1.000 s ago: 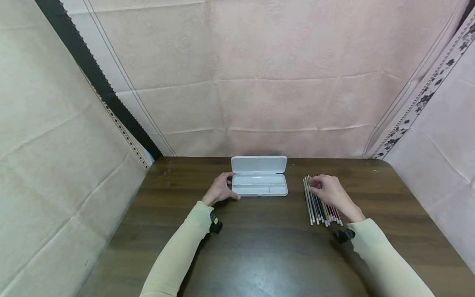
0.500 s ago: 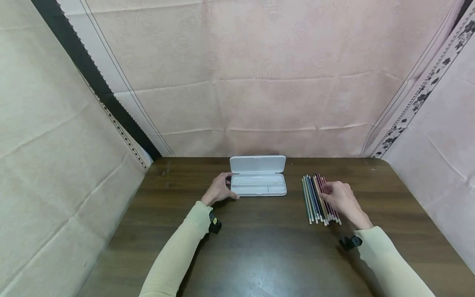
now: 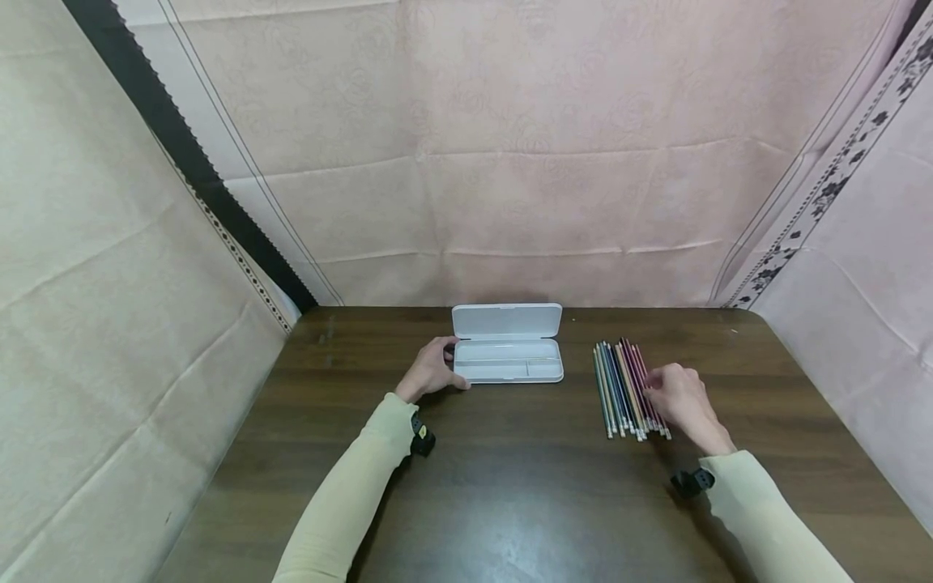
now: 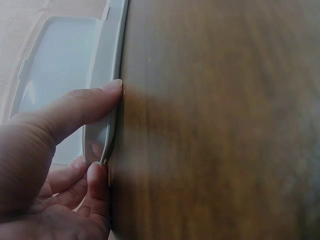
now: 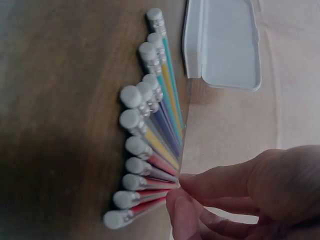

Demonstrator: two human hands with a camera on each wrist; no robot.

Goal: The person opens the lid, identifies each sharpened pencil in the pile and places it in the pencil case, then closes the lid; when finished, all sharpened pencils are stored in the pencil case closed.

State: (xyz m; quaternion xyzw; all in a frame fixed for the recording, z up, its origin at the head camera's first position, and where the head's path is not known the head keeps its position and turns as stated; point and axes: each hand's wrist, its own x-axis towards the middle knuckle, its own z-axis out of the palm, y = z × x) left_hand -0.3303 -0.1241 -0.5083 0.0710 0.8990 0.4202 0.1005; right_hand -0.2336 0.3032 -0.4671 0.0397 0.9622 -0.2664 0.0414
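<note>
A white pencil case (image 3: 508, 371) lies with its lid (image 3: 506, 321) raised at the back of the table. My left hand (image 3: 432, 371) grips its left end; the left wrist view shows the thumb (image 4: 97, 102) on the front edge and fingers round the corner. Several pencils (image 3: 619, 389) with white erasers lie side by side right of the case, eraser ends towards me. At the right side of this row is my right hand (image 3: 681, 398). In the right wrist view, its thumb and forefinger pinch a reddish pencil (image 5: 155, 184) on the table; the far ends there are hidden behind the fingers.
The brown wooden table (image 3: 466, 486) reaches back to a pale cloth wall (image 3: 525, 202). More cloth hangs along the left and right sides. A ridge divides the case's tray, and a short partition splits its front part.
My right hand has moved from the left part of the pencil row to its right side, uncovering the pencils' far ends. My left hand stays on the case.
</note>
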